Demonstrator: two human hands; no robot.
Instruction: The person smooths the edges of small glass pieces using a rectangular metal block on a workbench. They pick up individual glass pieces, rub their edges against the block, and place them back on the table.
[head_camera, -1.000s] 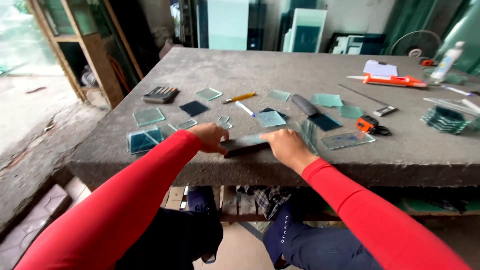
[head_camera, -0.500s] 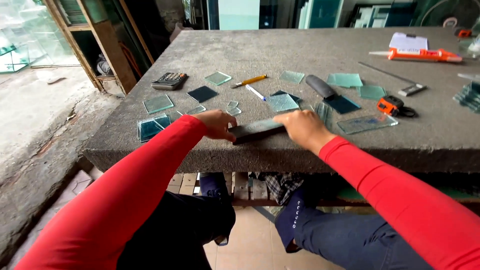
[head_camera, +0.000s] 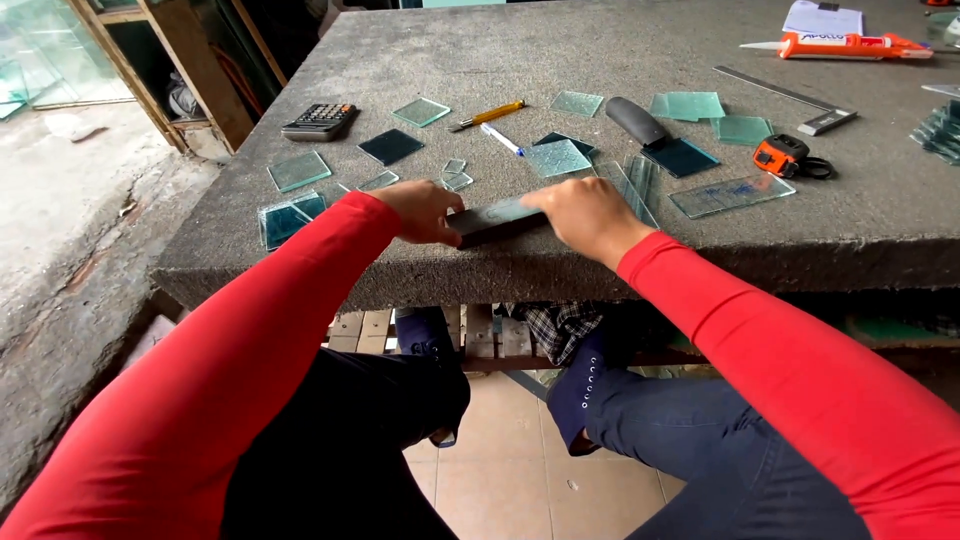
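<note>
A long dark block (head_camera: 497, 219) with a pale glass strip on top lies near the front edge of the grey concrete table (head_camera: 600, 60). My left hand (head_camera: 425, 210) grips its left end. My right hand (head_camera: 585, 213) presses down on its right end. Both arms wear red sleeves. Small glass pieces (head_camera: 453, 175) lie just behind the block.
Around the block lie several glass squares (head_camera: 298, 170), a stack of glass (head_camera: 290, 217), a calculator (head_camera: 319, 121), a yellow cutter (head_camera: 487, 115), a pen (head_camera: 501, 139), a dark handle (head_camera: 636, 120), an orange tape measure (head_camera: 782, 155), a metal ruler (head_camera: 785, 96) and an orange sealant tube (head_camera: 850, 45).
The view has tilted down and closer to the table. Both hands stay on the block at about the same spot near the front edge.
</note>
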